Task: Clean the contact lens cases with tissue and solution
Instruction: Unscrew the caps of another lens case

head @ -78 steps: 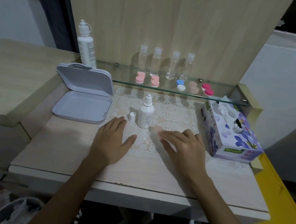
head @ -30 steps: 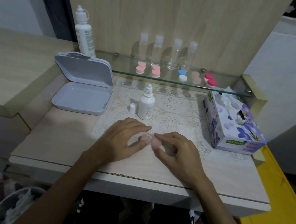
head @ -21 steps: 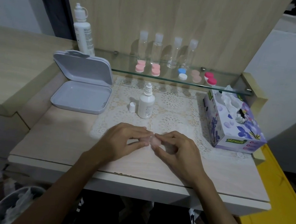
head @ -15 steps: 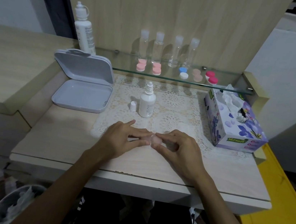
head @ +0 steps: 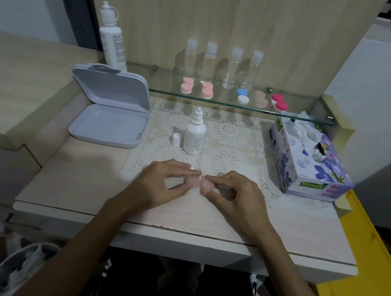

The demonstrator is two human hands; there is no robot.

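Observation:
A pale pink contact lens case (head: pixel 198 182) lies low over the lace mat (head: pixel 230 137) near the table's front. My left hand (head: pixel 162 184) pinches its left cap between thumb and fingers. My right hand (head: pixel 235 196) pinches its right cap the same way. A small white solution bottle (head: pixel 194 136) stands uncapped behind the hands, its cap (head: pixel 176 139) beside it on the left. The purple flowered tissue box (head: pixel 308 160) sits at the right with tissue sticking out. Several more lens cases (head: pixel 242 96), pink, blue-white and red, line the glass shelf (head: pixel 303 112).
An open grey plastic box (head: pixel 109 121) lies at the left of the table. A tall white solution bottle (head: pixel 112 37) and several clear small bottles (head: pixel 209 62) stand on the shelf. A bin with a plastic liner (head: pixel 11 270) is below left, a yellow board (head: pixel 367 269) at right.
Both hands came off the table, picked up the pink lens case and now pinch its two caps. The grip has stayed nearly still over the last half second.

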